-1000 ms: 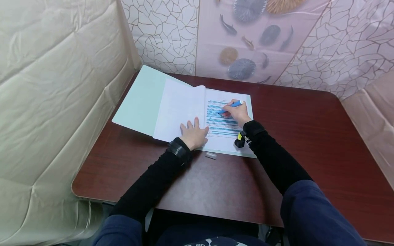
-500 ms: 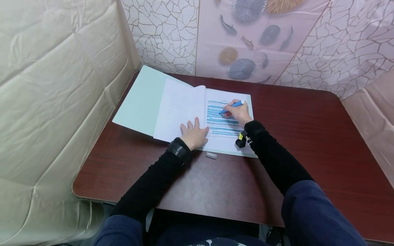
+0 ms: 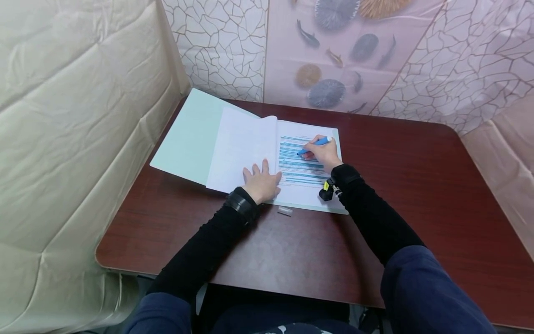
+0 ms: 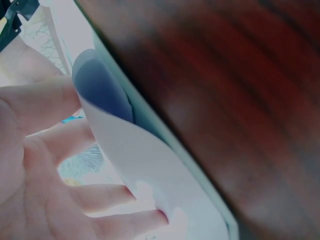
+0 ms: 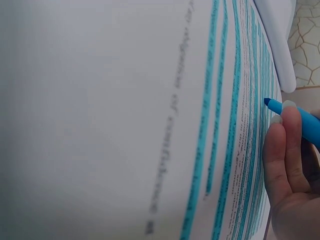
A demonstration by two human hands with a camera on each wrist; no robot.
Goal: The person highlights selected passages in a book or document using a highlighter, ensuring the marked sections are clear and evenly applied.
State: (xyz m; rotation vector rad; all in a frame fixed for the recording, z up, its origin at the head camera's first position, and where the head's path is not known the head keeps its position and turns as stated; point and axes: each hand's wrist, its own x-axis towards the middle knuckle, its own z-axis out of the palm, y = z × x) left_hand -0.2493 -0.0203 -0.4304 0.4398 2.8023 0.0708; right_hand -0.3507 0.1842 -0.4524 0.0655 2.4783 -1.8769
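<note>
A blue highlighter (image 3: 320,141) is pinched in my right hand (image 3: 325,153), its tip on a line of the printed page (image 3: 306,192). Many lines of that page carry blue-green highlighting, seen close up in the right wrist view, where the highlighter (image 5: 309,124) points toward the far lines. My left hand (image 3: 262,184) rests with spread fingers on the turned-over white sheets (image 3: 244,139), near the fold. In the left wrist view those sheets (image 4: 120,145) curl up beside the straight fingers. The sheets lie in an opened pale green folder (image 3: 187,134).
A small clear cap-like piece (image 3: 285,211) lies on the dark red-brown table (image 3: 417,185), just in front of the folder's near edge. Patterned cloth (image 3: 221,51) hangs behind the table, and a pale padded cover (image 3: 83,139) stands along its left side.
The highlighter tip has shifted slightly to the right along the text with my right hand. My left hand stays in place on the sheets.
</note>
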